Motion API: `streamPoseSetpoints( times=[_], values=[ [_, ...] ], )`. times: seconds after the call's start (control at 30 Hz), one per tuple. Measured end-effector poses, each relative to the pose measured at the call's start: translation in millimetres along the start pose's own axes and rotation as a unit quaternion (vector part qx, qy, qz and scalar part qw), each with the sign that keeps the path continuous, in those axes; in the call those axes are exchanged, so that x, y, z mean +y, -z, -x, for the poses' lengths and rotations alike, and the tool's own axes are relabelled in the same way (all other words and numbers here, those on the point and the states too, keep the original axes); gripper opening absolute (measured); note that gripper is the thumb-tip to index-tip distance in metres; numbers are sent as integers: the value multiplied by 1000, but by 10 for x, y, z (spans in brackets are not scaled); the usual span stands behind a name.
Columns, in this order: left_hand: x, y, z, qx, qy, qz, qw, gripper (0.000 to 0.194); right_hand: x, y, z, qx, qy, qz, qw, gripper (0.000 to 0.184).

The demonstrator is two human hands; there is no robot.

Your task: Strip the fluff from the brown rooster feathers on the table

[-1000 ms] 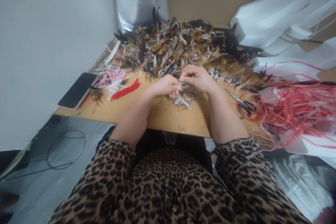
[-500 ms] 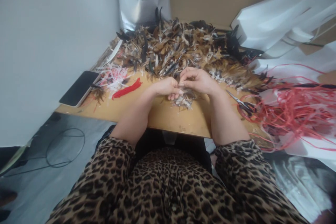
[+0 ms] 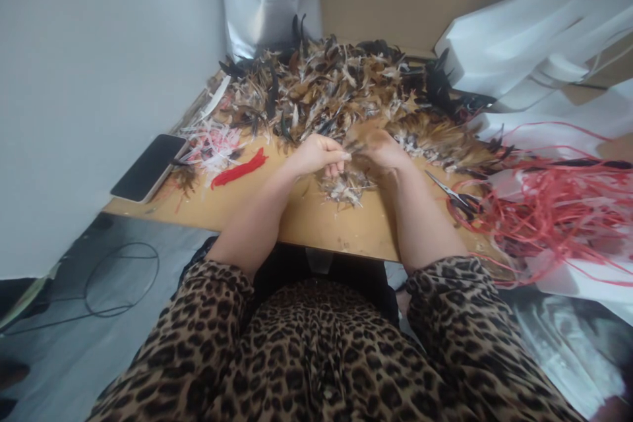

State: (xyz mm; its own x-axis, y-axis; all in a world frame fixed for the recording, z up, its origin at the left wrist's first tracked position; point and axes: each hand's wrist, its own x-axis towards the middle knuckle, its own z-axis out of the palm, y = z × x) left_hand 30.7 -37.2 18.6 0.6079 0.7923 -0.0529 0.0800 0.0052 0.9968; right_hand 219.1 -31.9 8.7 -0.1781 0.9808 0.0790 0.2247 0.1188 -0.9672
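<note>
At the middle of the worktable, my left hand (image 3: 320, 154) is closed, thumb and forefinger pinched on the end of a brown feather (image 3: 364, 134). That feather spreads to the right, across the fingers of my right hand (image 3: 386, 150). My right hand's fingers are blurred and partly covered, so their grip does not show. Just below both hands, a small clump of pale, fluffy feather bits (image 3: 346, 191) lies on the tabletop. Right behind them rises a large heap of brown, black and whitish feathers (image 3: 336, 89).
On the left lie a phone (image 3: 149, 167), pink and white strips (image 3: 212, 145) and a red bundle of thread (image 3: 239, 168). Scissors (image 3: 452, 191) rest at the right beside tangled red strings (image 3: 568, 211). A silver bag (image 3: 271, 6) stands behind the heap.
My hands have drawn slightly apart, the left moving up a little. My right hand has turned, and a brown feather now shows over its fingers.
</note>
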Motion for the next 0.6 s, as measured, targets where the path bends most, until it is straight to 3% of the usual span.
streamPoseSetpoints(
  times=[0.2,0.37,0.47,0.6],
  values=[
    [-60,53,-79,123,5,86,989,17,-3,-143,53,32,-3,-27,999,33],
    [-109,69,-130,161,21,85,983,19,-64,-259,116,48,95,117,987,20],
    [-97,52,-131,158,51,23,986,28,-151,-325,164,52,186,281,940,16],
    [-109,24,-103,131,57,-92,985,31,-253,-400,219,17,235,441,866,23]
  ],
)
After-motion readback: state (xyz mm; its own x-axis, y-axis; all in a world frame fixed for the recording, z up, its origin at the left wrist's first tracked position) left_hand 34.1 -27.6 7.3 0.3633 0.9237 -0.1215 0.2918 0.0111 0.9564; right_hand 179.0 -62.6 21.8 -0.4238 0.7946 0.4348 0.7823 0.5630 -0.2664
